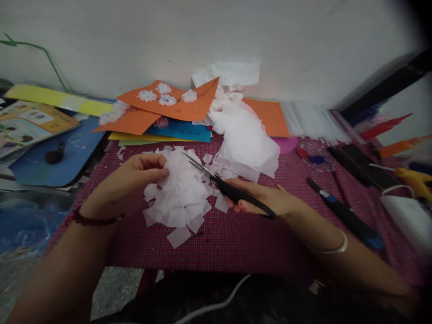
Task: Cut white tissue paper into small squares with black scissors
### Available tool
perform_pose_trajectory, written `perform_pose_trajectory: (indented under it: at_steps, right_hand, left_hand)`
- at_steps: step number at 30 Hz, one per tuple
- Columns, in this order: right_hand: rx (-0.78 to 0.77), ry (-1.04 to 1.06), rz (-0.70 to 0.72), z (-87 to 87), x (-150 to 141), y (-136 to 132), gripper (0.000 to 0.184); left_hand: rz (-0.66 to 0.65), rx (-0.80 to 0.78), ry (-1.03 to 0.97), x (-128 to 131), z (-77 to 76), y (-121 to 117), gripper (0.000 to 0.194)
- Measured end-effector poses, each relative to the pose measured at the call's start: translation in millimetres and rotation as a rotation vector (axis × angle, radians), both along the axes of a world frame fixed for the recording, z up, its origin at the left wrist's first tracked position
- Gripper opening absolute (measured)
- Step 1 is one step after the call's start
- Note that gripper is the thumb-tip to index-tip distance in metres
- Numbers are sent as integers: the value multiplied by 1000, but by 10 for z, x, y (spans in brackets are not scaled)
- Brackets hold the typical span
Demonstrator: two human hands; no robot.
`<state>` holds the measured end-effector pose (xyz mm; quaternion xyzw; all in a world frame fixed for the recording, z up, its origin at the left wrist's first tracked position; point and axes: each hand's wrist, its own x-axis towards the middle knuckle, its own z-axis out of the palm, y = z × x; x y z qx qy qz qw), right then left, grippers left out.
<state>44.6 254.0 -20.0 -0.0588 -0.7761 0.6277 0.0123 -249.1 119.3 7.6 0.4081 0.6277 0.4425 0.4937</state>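
Note:
A heap of cut white tissue paper pieces [180, 204], many of them small squares, lies on the checked tablecloth. At its left side is my left hand [143, 173], thumb and fingers pinched on a piece of thin white paper [173, 165] that blends into the heap behind. My right hand [251, 195] is closed around the black-handled scissors [232, 190]. Their blades point up and left over the heap, and they look slightly parted. Behind my right hand rests a pile of larger, crumpled white tissue sheets [243, 135].
Orange sheets [182, 108] bearing white tufts lie at the back, over blue and yellow sheets. Clear sticks [310, 119] are at the back right. A cutter knife [344, 213], a white mask [407, 209] and a yellow glue gun [415, 180] lie right. Booklets [33, 123] lie left.

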Motion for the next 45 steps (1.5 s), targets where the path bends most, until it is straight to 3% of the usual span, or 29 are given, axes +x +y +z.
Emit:
perform_pose_trajectory:
  at_steps: [5,9,14,19,24,29,34,37,39,42,45]
  right_hand:
    - [27,-46,27,10,-1,12,64]
    - [39,-91,18,19,-31,-14,73]
    - [22,-92,20,13,-71,-30,64]
    - [63,-90,-4,-26,-112,-47,60]
    - [97,-137,-66,5,-118,-71,51]
    - [-50,-224,-62,-10,-100,-55,54]
    - [13,-108,29,-16,-56,3,67]
    - [8,-61,77,12,-19,45,65]
    - [14,-50,86,37,-1,72,59]
    - [34,-57,48,101,27,107,58]
    - [96,-83,-80,182,112,122,60]
  left_hand:
    - [134,66,-41,13,26,-6,13]
    - [108,4,-30,31,11,6,16]
    - [64,-116,38,86,-22,43,17]
    - [89,-247,-44,129,-58,87,22]
    - [87,-231,-85,124,-116,93,21]
    - [58,-195,-59,121,-104,91,16]
    - [2,-93,52,77,-62,70,12]
    - [69,0,129,59,-34,46,6]
    - [133,36,199,56,-15,38,19]
    - [186,26,363,21,-12,48,33]
    - [239,10,580,-82,-39,69,38]
